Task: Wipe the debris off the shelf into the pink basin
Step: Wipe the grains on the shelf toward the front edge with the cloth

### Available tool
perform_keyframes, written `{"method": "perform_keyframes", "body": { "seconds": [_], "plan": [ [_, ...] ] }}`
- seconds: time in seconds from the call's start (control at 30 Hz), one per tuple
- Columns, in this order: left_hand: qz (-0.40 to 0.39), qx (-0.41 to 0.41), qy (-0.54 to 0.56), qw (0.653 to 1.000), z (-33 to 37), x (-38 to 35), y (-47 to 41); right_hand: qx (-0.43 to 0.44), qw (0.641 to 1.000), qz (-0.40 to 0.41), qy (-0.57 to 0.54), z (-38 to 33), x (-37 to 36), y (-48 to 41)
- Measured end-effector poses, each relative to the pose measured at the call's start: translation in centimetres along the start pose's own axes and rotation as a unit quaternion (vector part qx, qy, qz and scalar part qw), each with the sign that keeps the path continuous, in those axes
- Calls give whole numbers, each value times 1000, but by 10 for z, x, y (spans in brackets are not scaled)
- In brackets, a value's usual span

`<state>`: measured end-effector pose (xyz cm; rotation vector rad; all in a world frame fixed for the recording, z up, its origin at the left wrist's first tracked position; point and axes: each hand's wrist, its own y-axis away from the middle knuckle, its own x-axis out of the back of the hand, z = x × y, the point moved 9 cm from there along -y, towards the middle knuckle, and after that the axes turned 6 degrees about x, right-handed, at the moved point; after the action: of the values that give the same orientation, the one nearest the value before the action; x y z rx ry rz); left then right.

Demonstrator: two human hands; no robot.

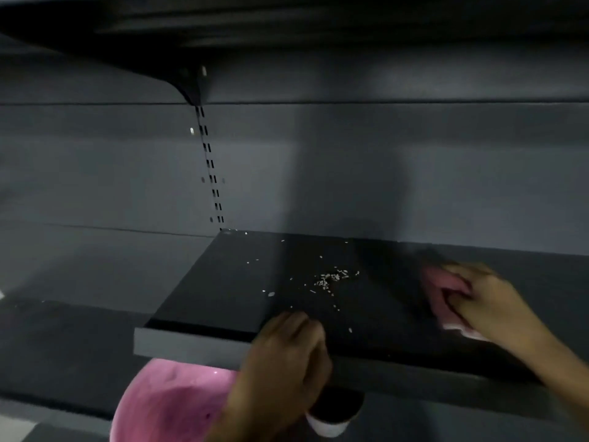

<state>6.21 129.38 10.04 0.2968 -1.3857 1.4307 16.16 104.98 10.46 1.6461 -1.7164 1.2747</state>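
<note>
Head view. Debris (331,279): small pale bits, some elongated like grains, most in a loose cluster near the middle of the shelf (223,282), with stray specks scattered toward the far left corner and the near edge. The cluster's long axis runs roughly left to right; single grains point in mixed directions.

Shelf: dark, flat, matte board with a grey front lip. Its left end is in view; it runs off frame to the right. Behind it, a grey back panel (414,170) with a slotted upright (210,173); another dark shelf overhead. Lighting dim, picture blurred.

Pink basin (165,406): below the shelf's near left edge, partly hidden by the lip and the left forearm.

Left hand (287,355): at the front lip, fingers curled over it. A white-rimmed cup (331,422) sits just below this hand; cannot tell whether the hand holds it.

Right hand (478,301): on the shelf top, right of the debris, fingers closed on a pink cloth (436,282) pressed to the surface.
</note>
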Motion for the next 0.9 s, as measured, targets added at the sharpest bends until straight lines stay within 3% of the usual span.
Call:
{"method": "perform_keyframes", "body": {
  "seconds": [0.1,0.17,0.37,0.57,0.67,0.73,0.8,0.9],
  "plan": [
    [22,45,-36,998,-44,13,1,-85,991,-58,87,25,-3,24],
    [35,48,-46,997,-59,13,4,-98,985,-60,131,20,-14,35],
    [107,23,-64,992,-64,10,14,27,991,-69,116,-83,-70,38],
    [80,12,-53,995,-65,8,14,84,994,-70,11,-158,-125,13],
    [74,8,-43,996,-67,11,15,108,991,6,-73,-147,-86,5],
    [79,4,-36,996,-67,13,16,189,980,26,-63,-140,-48,12],
    [86,-4,-39,996,-66,12,16,260,964,-39,-34,-131,-36,28],
    [99,-6,-41,994,-64,10,15,281,948,-148,-35,-123,-50,45]
  ]
}}
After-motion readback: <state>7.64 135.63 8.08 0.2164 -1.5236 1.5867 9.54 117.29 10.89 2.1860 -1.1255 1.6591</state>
